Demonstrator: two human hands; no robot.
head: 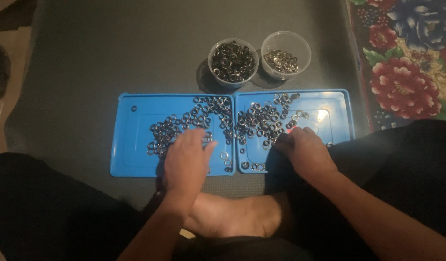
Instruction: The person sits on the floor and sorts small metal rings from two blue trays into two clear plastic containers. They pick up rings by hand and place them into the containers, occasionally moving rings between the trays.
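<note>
We see two blue trays (136, 164) side by side on a dark mat (87, 63), small metal rings (194, 121) strewn across both. Our left hand (186, 162) lies flat and open on the rings; our right hand (302, 150) curls over them, grip unclear. Behind stand two clear cups: the left cup (233, 63) full of rings, the right cup (285, 54) holding fewer.

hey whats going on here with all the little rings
A person sits on a dark mat with two blue trays side by side. The left hand rests flat on the small metal rings scattered over the left tray; the right hand touches those on the right tray. Behind the trays stand two clear cups: the left cup is fuller, the right cup holds fewer rings.
</note>
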